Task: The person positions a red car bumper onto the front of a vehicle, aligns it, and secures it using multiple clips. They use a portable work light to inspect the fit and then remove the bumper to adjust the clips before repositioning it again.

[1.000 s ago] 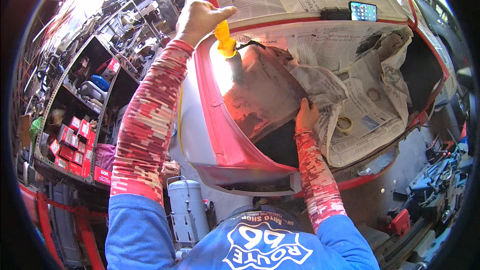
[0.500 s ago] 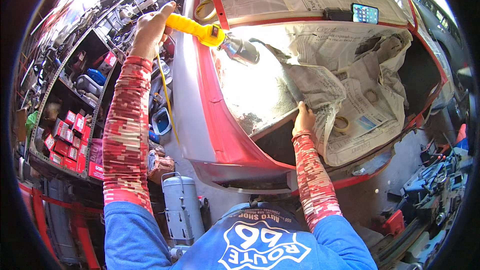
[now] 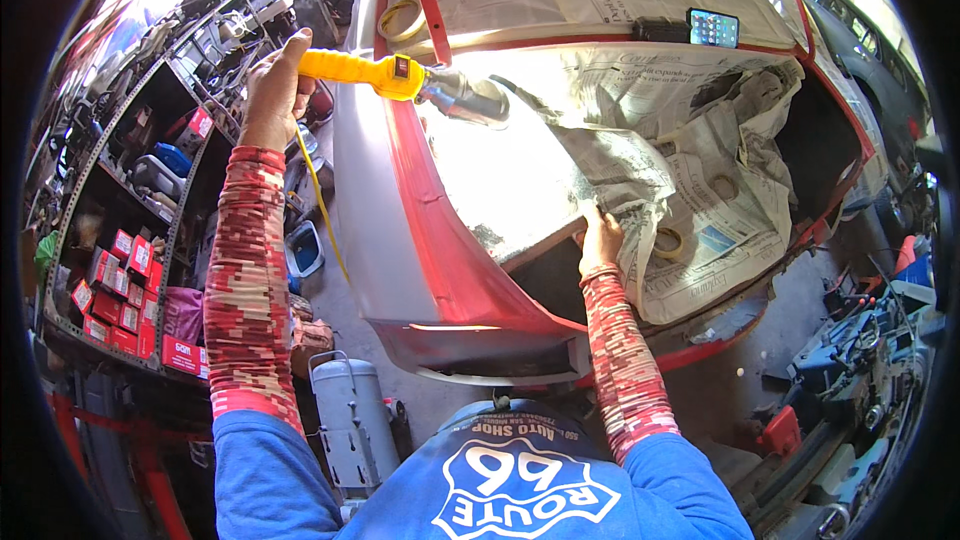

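My left hand (image 3: 273, 90) is wrapped round the yellow handle of a corded work light (image 3: 372, 75). Its metal-looking head points right, over a brightly lit panel (image 3: 515, 180) inside the opening of a car body. Much of that panel is washed out by glare. At the panel's near right corner, my right hand (image 3: 600, 238) has its fingers curled over the edge. Crumpled newspaper (image 3: 625, 175) lies against the corner just beyond that hand. Along the opening runs a red and grey fender (image 3: 425, 230), between me and the panel.
A phone (image 3: 713, 28) and a black case (image 3: 662, 30) rest on the car's far ledge. Masking tape rolls (image 3: 667, 242) lie on the newspaper. Shelves with red boxes (image 3: 118, 285) stand left, near a grey tank (image 3: 353, 410). Tools and parts (image 3: 870, 370) crowd the right. A yellow cord (image 3: 320, 195) hangs down.
The view has shifted slightly, so the car sits a little further left. Both hands keep their grips, and the lamp head still hangs over the panel, whose glare has spread.
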Action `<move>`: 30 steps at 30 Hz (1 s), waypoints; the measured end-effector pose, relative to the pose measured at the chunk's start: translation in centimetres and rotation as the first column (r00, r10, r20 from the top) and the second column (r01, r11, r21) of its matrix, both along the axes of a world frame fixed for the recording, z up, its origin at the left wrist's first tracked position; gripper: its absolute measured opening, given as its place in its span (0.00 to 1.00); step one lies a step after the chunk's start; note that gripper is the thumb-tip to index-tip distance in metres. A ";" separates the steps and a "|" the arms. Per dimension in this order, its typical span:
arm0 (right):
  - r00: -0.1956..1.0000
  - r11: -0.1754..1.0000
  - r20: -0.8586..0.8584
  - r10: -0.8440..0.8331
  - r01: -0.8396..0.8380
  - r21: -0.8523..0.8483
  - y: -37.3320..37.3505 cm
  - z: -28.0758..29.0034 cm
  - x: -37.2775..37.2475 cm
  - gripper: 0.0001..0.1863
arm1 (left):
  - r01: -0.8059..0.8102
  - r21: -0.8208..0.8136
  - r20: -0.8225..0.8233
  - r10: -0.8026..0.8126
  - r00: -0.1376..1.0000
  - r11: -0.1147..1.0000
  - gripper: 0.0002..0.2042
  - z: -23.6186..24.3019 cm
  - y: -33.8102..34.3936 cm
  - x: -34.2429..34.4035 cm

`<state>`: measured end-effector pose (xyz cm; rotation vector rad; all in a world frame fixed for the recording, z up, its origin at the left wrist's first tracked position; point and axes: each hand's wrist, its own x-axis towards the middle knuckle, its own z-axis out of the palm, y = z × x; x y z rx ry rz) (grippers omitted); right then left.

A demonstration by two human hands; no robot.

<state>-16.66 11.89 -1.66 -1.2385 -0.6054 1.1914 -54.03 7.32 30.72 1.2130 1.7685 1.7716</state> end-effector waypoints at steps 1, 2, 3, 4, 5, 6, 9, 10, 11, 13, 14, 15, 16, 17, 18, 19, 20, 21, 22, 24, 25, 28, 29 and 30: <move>1.000 0.999 -0.028 0.013 -0.013 0.031 0.0 -0.2 0.0 0.12 | 0.010 0.015 0.022 -0.011 1.000 1.000 0.21 -0.4 0.1 -0.2; 0.999 1.000 0.046 0.010 -0.012 0.025 0.0 -0.4 0.2 0.12 | 0.021 0.002 0.068 -0.021 0.997 1.000 0.21 -0.8 0.2 -0.4; 1.000 0.999 0.027 0.014 -0.015 0.045 0.0 -0.6 0.2 0.12 | 0.058 -0.038 0.114 -0.053 0.992 0.998 0.21 -1.2 0.3 -0.6; 1.000 0.997 0.005 0.018 -0.019 0.074 0.0 -0.8 0.3 0.12 | 0.095 -0.068 0.149 -0.084 0.985 0.993 0.21 -1.7 0.5 -0.6; 1.000 0.994 -0.017 0.024 -0.022 0.104 0.0 -1.0 0.3 0.12 | 0.129 -0.094 0.174 -0.111 0.978 0.987 0.21 -2.1 0.8 -0.6; 0.999 0.994 0.037 0.036 -0.040 0.104 0.0 -1.1 0.4 0.12 | 0.150 -0.171 0.224 -0.110 0.968 0.974 0.21 -2.7 1.2 -0.3; 0.991 0.996 0.130 0.042 -0.052 0.070 -0.4 -1.2 0.5 0.17 | 0.209 -0.335 0.224 -0.138 0.965 0.919 0.23 -4.2 2.2 1.0; 0.990 0.997 0.139 0.032 -0.042 0.063 -0.6 -1.1 0.4 0.16 | 0.250 -0.377 0.221 -0.176 0.959 0.892 0.24 -4.6 2.4 1.5; 0.989 0.996 0.136 0.051 -0.060 0.060 -0.8 -0.9 0.4 0.16 | 0.247 -0.399 0.194 -0.182 0.964 0.883 0.25 -5.0 2.7 2.2; 0.984 0.994 0.154 0.084 -0.093 0.050 -1.1 -0.4 0.5 0.16 | 0.187 -0.487 0.063 -0.179 0.982 0.853 0.26 -5.5 3.0 2.9; 0.982 0.996 0.168 0.083 -0.086 0.011 -1.3 -0.2 0.5 0.14 | 0.156 -0.463 0.005 -0.174 0.985 0.872 0.28 -5.5 3.1 3.2; 0.983 0.995 0.152 0.100 -0.103 0.014 -1.4 0.1 0.6 0.14 | 0.129 -0.466 -0.056 -0.175 0.983 0.875 0.29 -5.7 3.3 3.3; 0.980 0.994 0.170 0.106 -0.105 -0.014 -1.5 0.3 0.6 0.14 | 0.114 -0.458 -0.110 -0.184 0.977 0.882 0.29 -5.7 3.5 3.4; 0.975 0.992 0.180 0.128 -0.125 -0.027 -1.6 0.4 0.7 0.14 | 0.098 -0.452 -0.165 -0.190 0.968 0.887 0.30 -5.8 3.6 3.4; 0.961 0.977 0.186 0.203 -0.187 -0.101 -1.6 0.6 0.9 0.15 | 0.056 -0.452 -0.222 -0.173 0.960 0.890 0.31 -5.8 3.8 3.4; 0.956 0.973 0.180 0.230 -0.220 -0.074 -1.8 0.6 0.9 0.14 | -0.053 -0.437 -0.395 -0.138 0.908 0.898 0.32 -5.9 3.9 3.3; 0.952 0.969 0.180 0.248 -0.245 -0.044 -1.8 0.6 1.1 0.13 | -0.046 -0.394 -0.453 -0.151 0.879 0.918 0.32 -6.0 4.0 3.3; 0.946 0.963 0.186 0.266 -0.268 -0.018 -1.8 0.6 1.1 0.13 | -0.040 -0.357 -0.507 -0.157 0.848 0.933 0.32 -6.1 4.0 3.3; 0.949 0.961 0.161 0.271 -0.276 0.003 -1.8 0.6 1.2 0.10 | -0.062 -0.372 -0.542 -0.162 0.824 0.926 0.34 -6.2 4.0 3.4; 0.945 0.953 0.125 0.301 -0.301 -0.016 -1.9 0.7 1.4 0.09 | -0.103 -0.318 -0.642 -0.134 0.755 0.942 0.35 -6.4 3.7 3.6; 0.944 0.950 0.103 0.313 -0.313 -0.017 -1.9 0.7 1.5 0.09 | -0.121 -0.287 -0.688 -0.117 0.716 0.950 0.36 -6.4 3.5 3.8; 0.937 0.942 0.104 0.334 -0.333 -0.025 -2.0 0.8 1.6 0.08 | -0.158 -0.259 -0.732 -0.087 0.676 0.953 0.36 -6.5 3.0 4.3; 0.935 0.940 0.098 0.340 -0.340 -0.024 -2.1 0.8 1.7 0.08 | -0.158 -0.240 -0.742 -0.076 0.667 0.958 0.36 -6.5 2.8 4.4; 0.936 0.941 0.091 0.339 -0.338 -0.027 -2.1 0.8 1.7 0.08 | -0.166 -0.239 -0.752 -0.074 0.655 0.957 0.35 -6.6 2.8 4.5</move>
